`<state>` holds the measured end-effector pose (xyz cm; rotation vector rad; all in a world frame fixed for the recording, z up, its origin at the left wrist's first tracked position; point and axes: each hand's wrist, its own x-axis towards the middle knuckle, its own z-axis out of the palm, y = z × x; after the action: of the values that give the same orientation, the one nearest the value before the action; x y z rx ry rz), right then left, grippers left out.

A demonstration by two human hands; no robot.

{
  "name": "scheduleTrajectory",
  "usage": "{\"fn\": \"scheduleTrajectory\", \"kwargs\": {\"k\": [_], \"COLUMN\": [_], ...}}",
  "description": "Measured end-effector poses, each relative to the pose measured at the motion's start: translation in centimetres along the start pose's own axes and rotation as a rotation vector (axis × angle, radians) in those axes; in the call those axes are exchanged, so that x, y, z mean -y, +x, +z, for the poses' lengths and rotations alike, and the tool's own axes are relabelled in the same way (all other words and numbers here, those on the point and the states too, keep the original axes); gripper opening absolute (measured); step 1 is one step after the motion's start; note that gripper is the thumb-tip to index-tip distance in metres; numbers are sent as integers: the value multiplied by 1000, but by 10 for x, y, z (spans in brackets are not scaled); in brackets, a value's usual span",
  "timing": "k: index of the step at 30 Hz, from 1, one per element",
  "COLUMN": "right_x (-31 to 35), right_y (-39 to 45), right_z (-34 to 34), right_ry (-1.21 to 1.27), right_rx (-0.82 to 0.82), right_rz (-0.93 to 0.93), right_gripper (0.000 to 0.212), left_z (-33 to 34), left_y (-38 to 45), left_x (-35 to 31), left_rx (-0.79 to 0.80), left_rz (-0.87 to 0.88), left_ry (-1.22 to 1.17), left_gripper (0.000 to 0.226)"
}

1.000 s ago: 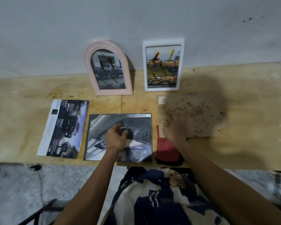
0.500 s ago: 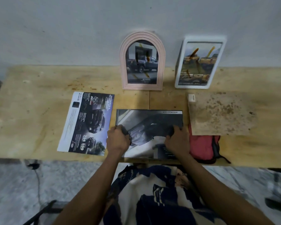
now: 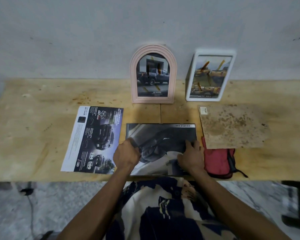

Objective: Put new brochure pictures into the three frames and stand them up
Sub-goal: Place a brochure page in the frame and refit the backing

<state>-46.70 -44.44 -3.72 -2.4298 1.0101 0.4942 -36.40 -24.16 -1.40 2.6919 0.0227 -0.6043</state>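
Dark grey and glossy, the open brochure (image 3: 161,146) lies flat at the near edge of the plywood table (image 3: 33,135), straight in front of the person. The left hand (image 3: 126,155) sits curled on its left margin, fingers closed around something small and dark that cannot be made out. The right hand (image 3: 190,157) rests on the right part of the page with fingers spread and fairly straight, pressing down.

Just left of the brochure lies a loose brochure page (image 3: 93,139), slightly tilted. To the right a red pouch (image 3: 218,161) sits at the table's edge, partly tucked under a stained brown board (image 3: 232,125). At the back, against the wall, a pink arched frame (image 3: 153,74) and a white rectangular frame (image 3: 210,76) stand upright, each holding a truck picture. Bare wood stretches wide on the far left and far right. The brochure's near edge is partly covered by both wrists, and its printing is blurred.
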Motion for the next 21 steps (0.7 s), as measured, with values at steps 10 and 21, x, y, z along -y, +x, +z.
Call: {"fn": "scheduleTrajectory", "kwargs": {"k": [10, 21], "right_x": [-2, -6], "right_y": [0, 1], "right_z": [4, 2], "right_ry": [-16, 60], "right_rx": [-31, -26], "right_rz": [0, 10], "right_gripper": [59, 56], "left_z": [-1, 4], "left_y": [-5, -1], "left_x": [-4, 2], "left_rx": [-47, 70], "left_rz": [70, 37], "left_ry": [175, -334], "left_gripper": [32, 8]}}
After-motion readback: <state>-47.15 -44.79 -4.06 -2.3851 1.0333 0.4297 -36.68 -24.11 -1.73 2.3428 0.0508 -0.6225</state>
